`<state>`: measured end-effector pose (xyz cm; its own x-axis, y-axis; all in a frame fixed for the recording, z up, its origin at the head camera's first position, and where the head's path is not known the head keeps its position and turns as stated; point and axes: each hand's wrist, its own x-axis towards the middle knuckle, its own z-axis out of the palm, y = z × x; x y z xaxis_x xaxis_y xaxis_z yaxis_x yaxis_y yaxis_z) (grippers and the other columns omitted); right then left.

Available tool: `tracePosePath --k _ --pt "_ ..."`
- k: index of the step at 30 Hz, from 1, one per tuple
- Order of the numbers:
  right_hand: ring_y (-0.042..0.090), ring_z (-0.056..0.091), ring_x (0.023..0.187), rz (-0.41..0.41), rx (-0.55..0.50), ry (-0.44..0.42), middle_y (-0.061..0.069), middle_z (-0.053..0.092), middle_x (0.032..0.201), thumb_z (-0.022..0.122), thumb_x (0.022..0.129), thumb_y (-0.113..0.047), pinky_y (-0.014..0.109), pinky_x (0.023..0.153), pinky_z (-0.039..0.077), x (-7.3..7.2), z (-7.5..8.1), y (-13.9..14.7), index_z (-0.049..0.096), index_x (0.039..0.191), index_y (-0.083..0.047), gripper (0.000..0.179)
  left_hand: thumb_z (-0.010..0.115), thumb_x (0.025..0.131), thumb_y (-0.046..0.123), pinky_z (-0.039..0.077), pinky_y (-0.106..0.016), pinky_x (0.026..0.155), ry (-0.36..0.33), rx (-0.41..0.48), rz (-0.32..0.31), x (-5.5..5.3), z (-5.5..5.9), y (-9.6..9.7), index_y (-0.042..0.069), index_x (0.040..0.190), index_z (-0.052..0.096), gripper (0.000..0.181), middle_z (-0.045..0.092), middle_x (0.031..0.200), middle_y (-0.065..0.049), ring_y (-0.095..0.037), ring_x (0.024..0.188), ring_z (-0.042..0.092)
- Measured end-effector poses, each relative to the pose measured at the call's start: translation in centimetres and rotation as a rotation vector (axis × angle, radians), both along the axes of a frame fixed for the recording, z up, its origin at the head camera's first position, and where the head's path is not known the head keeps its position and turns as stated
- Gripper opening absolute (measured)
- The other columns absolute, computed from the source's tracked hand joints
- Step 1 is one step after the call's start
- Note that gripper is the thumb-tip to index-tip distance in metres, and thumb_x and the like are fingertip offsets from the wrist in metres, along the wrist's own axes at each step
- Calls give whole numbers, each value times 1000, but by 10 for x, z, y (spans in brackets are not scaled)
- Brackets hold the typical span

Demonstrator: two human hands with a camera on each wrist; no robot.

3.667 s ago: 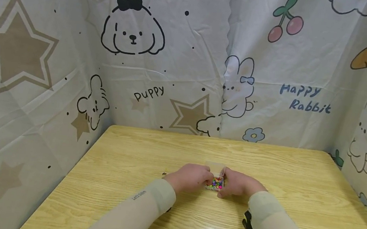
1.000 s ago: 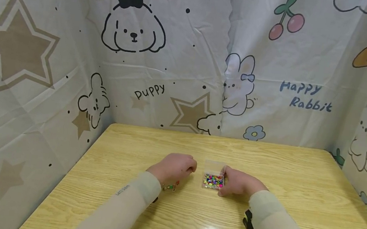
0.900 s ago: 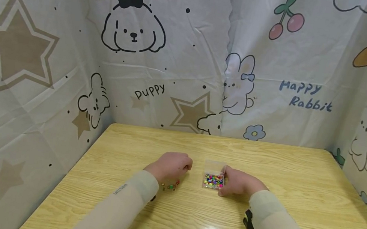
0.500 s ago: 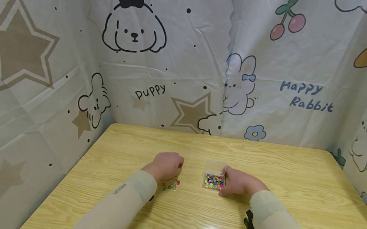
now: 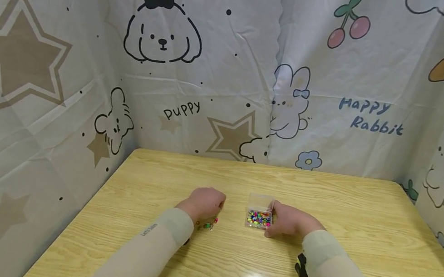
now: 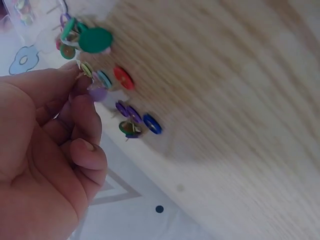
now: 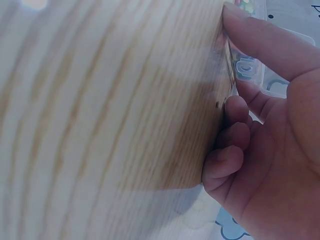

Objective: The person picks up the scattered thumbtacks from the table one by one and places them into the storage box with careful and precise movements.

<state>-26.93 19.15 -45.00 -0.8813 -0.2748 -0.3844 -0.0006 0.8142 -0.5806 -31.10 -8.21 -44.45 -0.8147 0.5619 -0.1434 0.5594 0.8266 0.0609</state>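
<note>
My left hand [image 5: 204,201] is over a small cluster of loose thumbtacks [image 5: 208,225] on the table, left of the box. In the left wrist view its thumb and finger pinch a yellow thumbtack [image 6: 86,69]; a blurred lilac thumbtack [image 6: 98,93] is right beside the fingertips. Red [image 6: 124,78], blue, purple and green thumbtacks lie around them. My right hand [image 5: 288,220] grips the right side of a clear plastic box [image 5: 258,227] with its hinged lid raised. Many colourful thumbtacks [image 5: 258,218] fill the box. In the right wrist view the thumb [image 7: 265,45] lies against the box's edge.
The wooden table [image 5: 323,191] reaches back to a printed curtain [image 5: 212,82], which also hangs along the left and right sides. A black wrist device [image 5: 301,266] sits under the right sleeve. Light glares off the table's front.
The left hand has left the box and moved left to the loose thumbtacks, shifting slightly right and nearer in the last half second. The right hand stays on the box.
</note>
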Motion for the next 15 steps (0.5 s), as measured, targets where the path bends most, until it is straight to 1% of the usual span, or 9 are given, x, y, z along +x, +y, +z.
tracePosePath --k 3,7,12,15 --pt "26 52 100 9 11 8 7 58 111 89 78 -24 51 99 41 0 0 0 48 124 -11 63 52 101 9 50 -35 72 -6 -4 -19 4 2 4 19 83 61 22 60 78 7 -12 71 55" --pt "26 52 99 21 19 16 6 57 110 88 79 -25 48 98 41 -1 -1 1 48 121 -12 59 54 102 10 48 -32 70 22 -10 -62 9 1 12 20 84 61 21 59 77 8 -11 69 52" --pt "25 52 99 21 16 13 6 57 109 88 79 -24 48 98 41 -1 -2 1 48 120 -12 58 58 101 12 46 -28 66 64 5 -131 12 -4 24 22 84 61 20 58 77 11 -8 68 50" --pt "25 52 99 14 11 14 6 57 108 88 78 -24 47 97 41 -1 -1 1 48 120 -12 58 58 100 12 44 -27 64 90 27 -183 14 -1 34 23 82 59 21 55 75 11 -8 67 49"
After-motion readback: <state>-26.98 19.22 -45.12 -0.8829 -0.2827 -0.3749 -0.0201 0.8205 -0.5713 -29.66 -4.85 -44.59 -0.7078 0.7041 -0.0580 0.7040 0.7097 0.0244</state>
